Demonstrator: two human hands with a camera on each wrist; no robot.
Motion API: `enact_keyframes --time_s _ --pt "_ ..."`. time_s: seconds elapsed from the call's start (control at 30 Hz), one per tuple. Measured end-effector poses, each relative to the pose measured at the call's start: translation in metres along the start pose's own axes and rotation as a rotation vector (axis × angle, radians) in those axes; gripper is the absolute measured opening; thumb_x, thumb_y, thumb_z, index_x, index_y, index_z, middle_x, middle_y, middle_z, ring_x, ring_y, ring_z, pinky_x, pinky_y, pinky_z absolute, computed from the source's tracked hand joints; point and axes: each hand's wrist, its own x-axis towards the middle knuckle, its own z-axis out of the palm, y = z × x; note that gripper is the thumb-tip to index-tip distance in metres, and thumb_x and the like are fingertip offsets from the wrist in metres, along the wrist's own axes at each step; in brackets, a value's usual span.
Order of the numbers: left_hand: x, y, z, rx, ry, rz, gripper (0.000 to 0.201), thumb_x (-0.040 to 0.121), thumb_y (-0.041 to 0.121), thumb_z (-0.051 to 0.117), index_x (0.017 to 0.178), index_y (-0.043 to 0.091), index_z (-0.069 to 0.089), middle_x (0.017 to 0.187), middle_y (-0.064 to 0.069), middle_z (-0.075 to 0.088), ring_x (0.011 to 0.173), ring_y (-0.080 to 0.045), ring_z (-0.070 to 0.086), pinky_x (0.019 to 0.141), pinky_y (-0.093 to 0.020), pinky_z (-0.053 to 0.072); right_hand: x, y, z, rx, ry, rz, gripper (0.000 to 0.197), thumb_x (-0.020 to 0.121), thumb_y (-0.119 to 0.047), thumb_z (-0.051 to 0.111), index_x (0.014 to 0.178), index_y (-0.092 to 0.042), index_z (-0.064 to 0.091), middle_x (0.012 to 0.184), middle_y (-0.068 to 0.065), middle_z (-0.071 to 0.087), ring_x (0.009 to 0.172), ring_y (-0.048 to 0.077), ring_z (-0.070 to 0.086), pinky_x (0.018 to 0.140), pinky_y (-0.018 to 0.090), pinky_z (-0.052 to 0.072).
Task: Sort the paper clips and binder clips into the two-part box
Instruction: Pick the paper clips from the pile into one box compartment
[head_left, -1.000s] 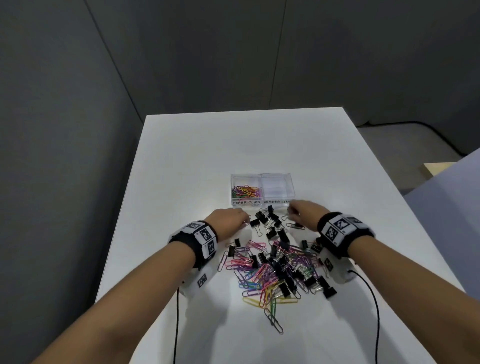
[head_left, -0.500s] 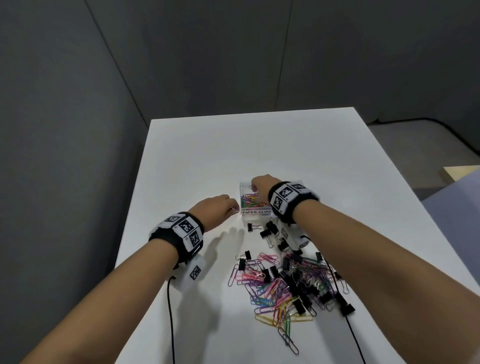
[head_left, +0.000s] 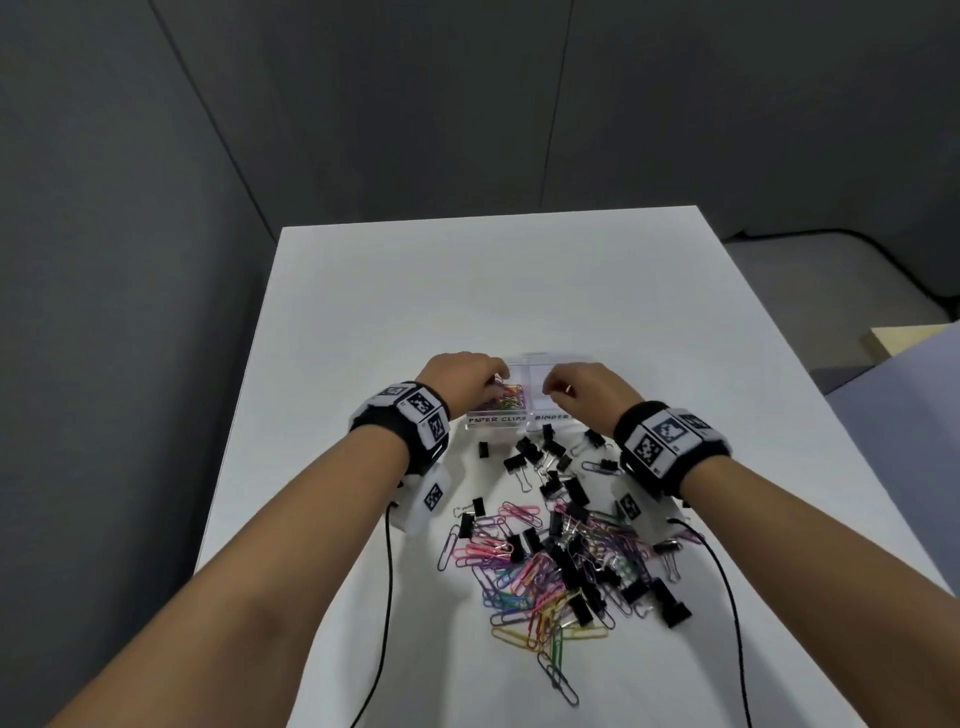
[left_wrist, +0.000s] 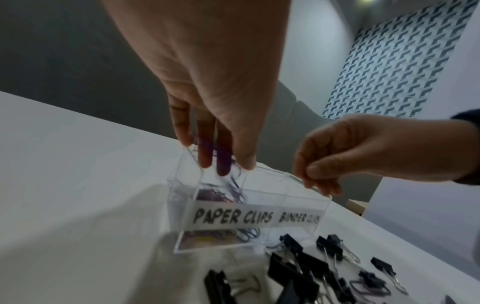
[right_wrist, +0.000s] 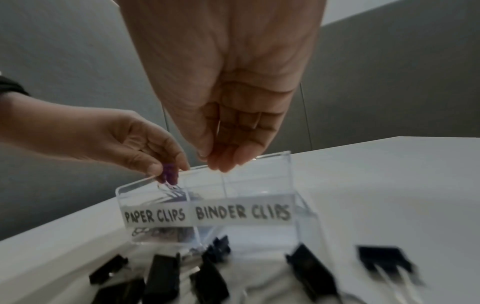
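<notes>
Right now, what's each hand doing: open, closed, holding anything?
Left hand: pinching purple paper clips above the box.
Right hand: fingers curled over the box; whether it holds anything cannot be told.

Left hand (head_left: 464, 382) now over box (head_left: 550, 364).

Binder clips (head_left: 574, 491) blk; paper clips (head_left: 524, 577) multicolour; table (head_left: 467, 291) wht.

My head camera looks steeply down at the clear box (head_left: 524, 400) from above. Both wrist cameras sit low, close before its labelled front (left_wrist: 255, 217) (right_wrist: 206, 212), sharing it and both hands.
</notes>
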Motion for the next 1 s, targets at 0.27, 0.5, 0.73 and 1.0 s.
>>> enact_keyframes --time_s 0.27,0.5,0.73,1.0 --pt "-0.021 0.046 0.026 0.082 -0.034 0.258 0.025 0.096 0.024 0.043 0.105 0.014 0.064 0.106 -0.004 0.065 0.097 -0.022 0.062 0.072 -0.030 0.047 -0.046 0.040 0.012 -0.127 -0.126 0.084 0.018 0.092 -0.014 0.052 0.104 -0.009 0.063 0.108 0.009 0.067 0.094 0.023 0.062 0.080 0.030 0.049" --pt "-0.045 0.070 0.063 0.138 -0.251 0.217 0.030 0.089 0.036 0.055 0.099 0.009 0.064 0.104 -0.007 0.063 0.091 -0.024 0.062 0.071 -0.032 0.048 -0.070 0.054 0.045 -0.303 -0.085 0.070 0.023 0.094 -0.021 0.051 0.115 -0.016 0.060 0.116 0.004 0.055 0.095 0.024 0.061 0.079 0.034 0.053" --pt "-0.058 0.066 0.071 0.056 -0.252 0.123 0.026 0.092 0.023 0.055 0.112 0.006 0.058 0.119 -0.011 0.055 0.106 -0.029 0.057 0.084 -0.038 0.048 -0.068 0.042 0.062 -0.455 0.008 0.072 0.019 0.093 -0.008 0.046 0.105 -0.004 0.061 0.114 0.009 0.054 0.102 0.027 0.054 0.075 0.035 0.049" --pt "-0.059 0.070 0.074 0.078 -0.236 0.081 0.021 0.095 0.011 0.046 0.111 0.002 0.056 0.115 -0.016 0.058 0.104 -0.032 0.058 0.084 -0.040 0.048 -0.068 0.042 0.076 -0.445 0.033 0.120 0.021 0.088 -0.001 0.053 0.108 -0.006 0.056 0.114 0.009 0.055 0.105 0.026 0.052 0.081 0.036 0.050"
